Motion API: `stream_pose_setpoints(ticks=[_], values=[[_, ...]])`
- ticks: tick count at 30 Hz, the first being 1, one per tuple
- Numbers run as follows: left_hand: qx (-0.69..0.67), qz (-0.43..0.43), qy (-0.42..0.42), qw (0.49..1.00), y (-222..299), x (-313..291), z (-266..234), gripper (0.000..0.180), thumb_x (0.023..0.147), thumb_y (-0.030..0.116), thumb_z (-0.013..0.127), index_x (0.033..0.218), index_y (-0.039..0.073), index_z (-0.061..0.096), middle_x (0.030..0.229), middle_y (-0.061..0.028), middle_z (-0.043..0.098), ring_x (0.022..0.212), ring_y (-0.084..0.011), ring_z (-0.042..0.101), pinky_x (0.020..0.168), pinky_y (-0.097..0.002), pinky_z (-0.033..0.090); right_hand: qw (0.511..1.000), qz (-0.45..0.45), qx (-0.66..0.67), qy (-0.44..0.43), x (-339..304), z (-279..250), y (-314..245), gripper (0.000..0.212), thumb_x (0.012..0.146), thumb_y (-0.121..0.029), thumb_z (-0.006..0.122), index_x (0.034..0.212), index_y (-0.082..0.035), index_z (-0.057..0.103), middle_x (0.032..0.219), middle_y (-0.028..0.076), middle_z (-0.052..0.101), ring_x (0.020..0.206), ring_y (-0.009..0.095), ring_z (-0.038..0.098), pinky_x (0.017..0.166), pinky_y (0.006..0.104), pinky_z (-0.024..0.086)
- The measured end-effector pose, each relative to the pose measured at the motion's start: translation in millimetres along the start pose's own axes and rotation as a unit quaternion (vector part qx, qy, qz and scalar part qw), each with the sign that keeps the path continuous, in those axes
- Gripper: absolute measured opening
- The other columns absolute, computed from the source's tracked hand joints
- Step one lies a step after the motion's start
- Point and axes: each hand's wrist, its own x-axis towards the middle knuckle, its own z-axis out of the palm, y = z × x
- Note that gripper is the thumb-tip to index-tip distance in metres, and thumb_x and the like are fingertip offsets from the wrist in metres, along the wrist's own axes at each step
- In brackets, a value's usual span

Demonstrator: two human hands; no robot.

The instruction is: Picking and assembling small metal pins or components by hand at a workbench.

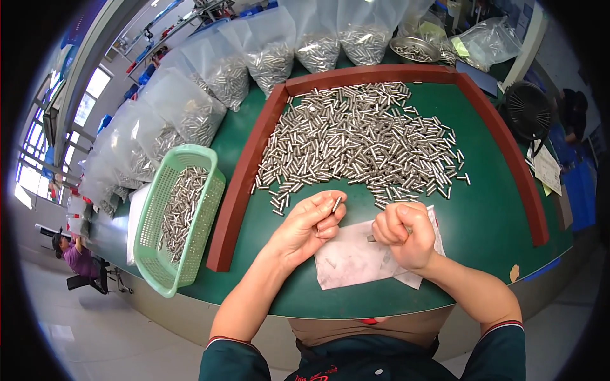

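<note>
My left hand [308,227] is closed, palm turned up, with a short shiny metal pin [336,204] pinched between thumb and fingers. To its right, my right hand [406,233] is curled into a fist, and the grey end of a metal pin [371,239] pokes out by its fingers. Both hands are over a smudged white sheet [346,267] on the green tabletop. Just beyond them spreads a large heap of loose metal pins [356,136]. Whatever else lies inside the right fist is hidden.
A red-brown raised border [243,184] surrounds the heap on three sides. Left of it stands a green perforated basket [147,235] partly filled with pins. Clear bags [270,63] of pins line the back and left. A metal bowl [395,47], black fan [527,111] and seated person [79,257] also appear.
</note>
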Motion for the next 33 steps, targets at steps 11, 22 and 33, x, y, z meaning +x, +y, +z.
stream_pose_setpoints(ticks=[11, 22, 33], values=[[0.136, 0.153, 0.142, 0.968, 24, -1, -18, 0.034, 0.089, 0.034, 0.044, 0.07, 0.006, 0.049, 0.06, 0.0011, 0.04, 0.051, -0.006, 0.031, 0.043, -0.0198, 0.025, 1.0, -0.009, -0.003, -0.003, 2, -3, -1, 0.035, 0.08, -0.019, 0.035, 0.048, -0.008, 0.027, 0.043, 0.0, 0.026, 0.042, 0.009, 0.02, 0.043, 0.025, 0.018], [0.764, 0.269, 0.28, 0.515, 20, 12, -19, 0.009, 0.074, 0.011, 0.06, 0.077, 0.004, 0.058, 0.058, -0.0147, 0.056, 0.057, -0.0325, 0.056, 0.052, -0.0401, 0.042, 1.0, -0.008, -0.013, 0.002, 2, -1, -1, 0.035, 0.08, -0.02, 0.036, 0.048, -0.008, 0.027, 0.043, 0.0, 0.026, 0.041, 0.009, 0.02, 0.043, 0.0251, 0.018], [0.8, 0.273, 0.154, 0.511, 7, 9, -2, 0.01, 0.074, 0.008, 0.06, 0.081, 0.002, 0.056, 0.058, -0.0134, 0.056, 0.053, -0.0274, 0.056, 0.05, -0.0343, 0.042, 1.0, 0.003, -0.014, 0.005, 1, -1, -4, 0.037, 0.081, -0.021, 0.036, 0.048, -0.008, 0.027, 0.044, -0.001, 0.025, 0.042, 0.008, 0.021, 0.043, 0.0245, 0.018]])
